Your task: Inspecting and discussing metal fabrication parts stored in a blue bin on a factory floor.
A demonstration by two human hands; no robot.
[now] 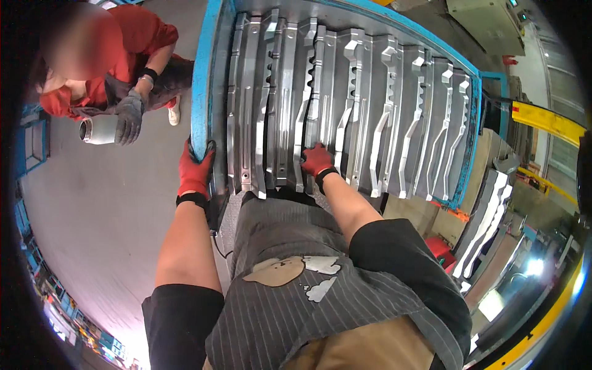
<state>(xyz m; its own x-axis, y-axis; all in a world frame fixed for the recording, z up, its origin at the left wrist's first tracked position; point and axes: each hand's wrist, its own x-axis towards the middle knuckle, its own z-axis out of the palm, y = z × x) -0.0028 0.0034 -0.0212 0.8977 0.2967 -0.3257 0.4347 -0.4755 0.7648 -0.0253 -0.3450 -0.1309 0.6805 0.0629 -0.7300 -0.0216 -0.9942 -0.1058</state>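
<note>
Metal parts (pixel 287 105): inside the blue bin (pixel 200 74), side by side in a row from its left wall to its right, each running from its near side toward its far side.
Right hand (pixel 317 160): in a red glove, over the near half of the bin, left of its middle, fingers curled down onto the parts; whether they grip one, I cannot tell.
Left hand (pixel 197 169): also red-gloved, closed around the near end of the bin's left rim, just beside the leftmost part.
Look of the parts: silver-grey, long and narrow, ribbed and folded, some edges scalloped, small round holes showing, bright glints along the bends.
Co-worker (pixel 139 34): left of the bin, in red, a grey-gloved hand (pixel 129 117) holding a pale container (pixel 100 130) with an open round mouth.
</note>
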